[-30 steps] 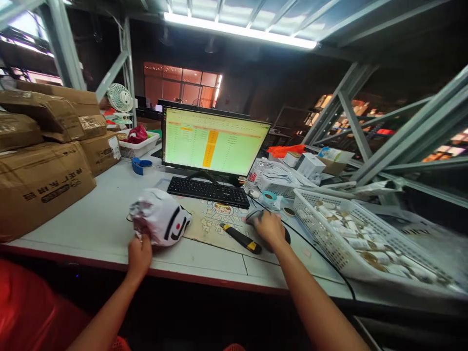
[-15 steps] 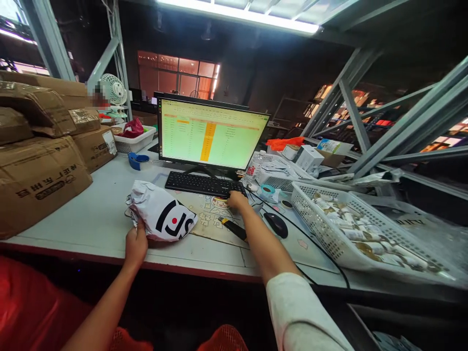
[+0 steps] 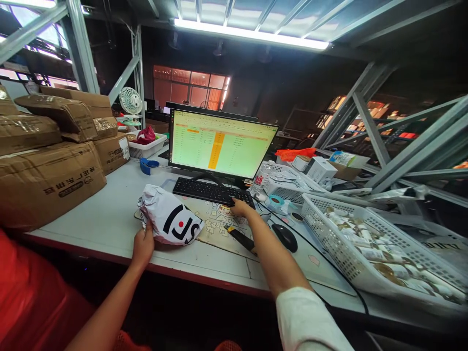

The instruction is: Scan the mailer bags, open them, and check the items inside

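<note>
Left hand [image 3: 143, 248] clutches white mailer [image 3: 168, 217]; right hand [image 3: 243, 208] spread on keyboard [image 3: 208, 191]; mesh basket [image 3: 329, 239] holds tubes [image 3: 373, 253].

My left hand [image 3: 143, 248] has its fingers tucked behind the white mailer [image 3: 170, 217], so I can't see them. At twelve, the spreadsheet [image 3: 219, 144] on the monitor is too small to read. My right forearm [image 3: 272, 253] covers part of the utility knife [image 3: 239, 239]. At six, the bottom edge cuts off my white sleeve [image 3: 307, 317]; at eight, my red clothing [image 3: 32, 292]. At nine, the left edge cuts off the stacked cartons [image 3: 44, 185]. At four, the rolls [image 3: 373, 253] in the white basket [image 3: 321, 239] are too small to identify.
</note>
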A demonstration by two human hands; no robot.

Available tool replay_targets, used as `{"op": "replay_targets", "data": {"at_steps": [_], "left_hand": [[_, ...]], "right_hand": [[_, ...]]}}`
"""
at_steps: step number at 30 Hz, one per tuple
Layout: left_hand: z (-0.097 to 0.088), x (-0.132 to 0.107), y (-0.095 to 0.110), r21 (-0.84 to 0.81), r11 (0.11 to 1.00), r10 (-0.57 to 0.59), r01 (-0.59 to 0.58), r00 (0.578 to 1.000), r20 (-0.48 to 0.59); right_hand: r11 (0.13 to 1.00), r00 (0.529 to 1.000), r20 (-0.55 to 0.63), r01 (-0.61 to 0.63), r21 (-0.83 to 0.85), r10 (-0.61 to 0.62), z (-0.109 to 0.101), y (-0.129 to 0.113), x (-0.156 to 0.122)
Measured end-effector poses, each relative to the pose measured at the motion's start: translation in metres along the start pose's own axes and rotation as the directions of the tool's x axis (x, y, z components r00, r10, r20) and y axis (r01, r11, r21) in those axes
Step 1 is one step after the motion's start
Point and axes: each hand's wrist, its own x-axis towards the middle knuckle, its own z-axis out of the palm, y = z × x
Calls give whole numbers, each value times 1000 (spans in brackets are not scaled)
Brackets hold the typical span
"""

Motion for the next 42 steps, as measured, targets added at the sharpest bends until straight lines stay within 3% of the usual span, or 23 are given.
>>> {"op": "replay_targets", "data": {"at_steps": [3,6,10,13,15,17,20,22,25,28,32,34,37,40,42], "left_hand": [[1,1,-2,-55,998,-13,13,1000,-5],[3,1,-4,-152,988,-2,-2,1000,-28],[6,1,-4,-214,977,-4,-4,999,-37],[9,1,-4,-209,978,10,-16,999,-33],[10,1,-4,-183,983,27,-32,999,-28],[10,0,-3,-162,986,45,-49,999,-30],[7,-2,-5,-136,988,71,-75,997,-32],[4,-2,-8,-116,989,91,-94,995,-31],[1,0,-14,-118,988,90,-95,995,-46],[2,3,-18,-126,988,78,-86,994,-73],[8,1,-15,-95,992,83,-89,995,-59],[13,-4,-13,-76,993,88,-90,995,-38],[19,-12,-7,-23,989,145,-147,987,-73],[16,-13,8,81,934,358,-349,917,-176],[11,-9,24,126,839,540,-530,838,-71]], "right_hand": [[998,997,41,64,-15,-64,5,0,-45],[990,991,30,131,-58,-130,31,14,-102],[986,975,-143,164,-37,-168,64,39,-151],[960,954,-256,206,191,-154,63,34,-164],[851,936,-267,327,411,-230,47,10,-170],[694,891,-279,454,558,-358,26,-30,-177],[553,764,-400,643,529,-506,-1,-97,-182],[523,695,-444,718,459,-565,-9,-131,-181],[556,692,-398,721,413,-603,-7,-147,-181],[607,730,-271,677,416,-628,0,-120,-189],[730,796,-66,581,359,-601,7,-51,-206],[808,858,-74,505,303,-508,16,-21,-210],[942,943,-205,296,161,-261,42,6,-207],[990,958,-254,138,-6,-135,70,17,-199],[988,958,-244,144,-57,-153,79,19,-193]]}}
